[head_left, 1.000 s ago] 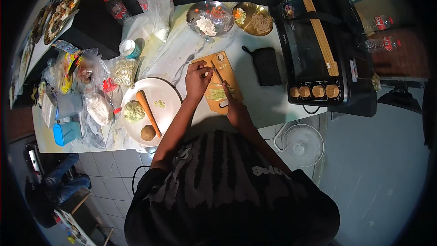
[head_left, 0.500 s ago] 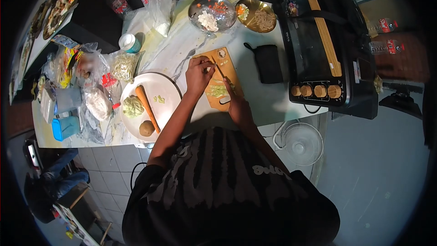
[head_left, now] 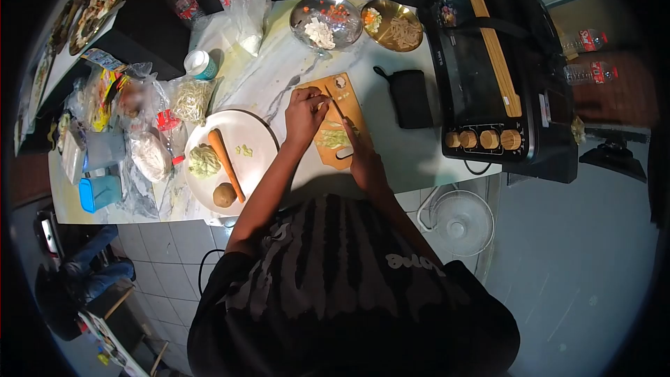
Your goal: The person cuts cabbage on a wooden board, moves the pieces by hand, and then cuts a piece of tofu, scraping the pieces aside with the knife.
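Little shifted: right hand (head_left: 363, 158) grips knife (head_left: 337, 105) over board (head_left: 349, 102) near table's front edge (head_left: 447, 176).

Left hand (head_left: 305, 114) pinched narrow, contents unclear; knife probably light, stiff, best held by its rear end.

Wood, metal and marble-look gloss around the cutting board (head_left: 352, 105)
The board is smooth wood, the knife (head_left: 337, 105) over it metal; beyond the board, a shiny steel-like bowl (head_left: 347, 33) and a brassy metal dish (head_left: 392, 14); right of it, a matt cloth-like pouch (head_left: 410, 101); left of it, a smooth plate (head_left: 257, 141); beneath it, a glossy marble-patterned countertop (head_left: 279, 63).
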A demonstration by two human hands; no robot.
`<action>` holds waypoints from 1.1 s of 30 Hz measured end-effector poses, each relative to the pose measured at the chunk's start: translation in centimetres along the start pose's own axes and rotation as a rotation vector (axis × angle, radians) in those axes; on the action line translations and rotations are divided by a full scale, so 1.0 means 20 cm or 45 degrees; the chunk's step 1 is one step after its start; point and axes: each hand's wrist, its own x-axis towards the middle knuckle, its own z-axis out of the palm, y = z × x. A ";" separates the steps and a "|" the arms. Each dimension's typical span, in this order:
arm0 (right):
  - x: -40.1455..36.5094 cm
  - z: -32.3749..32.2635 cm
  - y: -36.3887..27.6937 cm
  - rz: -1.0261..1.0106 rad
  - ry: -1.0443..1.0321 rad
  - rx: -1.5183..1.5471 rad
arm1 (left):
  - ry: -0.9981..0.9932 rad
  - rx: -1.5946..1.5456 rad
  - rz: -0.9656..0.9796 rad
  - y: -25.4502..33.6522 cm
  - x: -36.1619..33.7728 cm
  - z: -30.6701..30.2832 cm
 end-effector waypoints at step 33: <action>0.00 -0.01 0.00 0.089 -0.116 0.119 | -0.037 -0.092 -0.115 -0.01 -0.02 0.01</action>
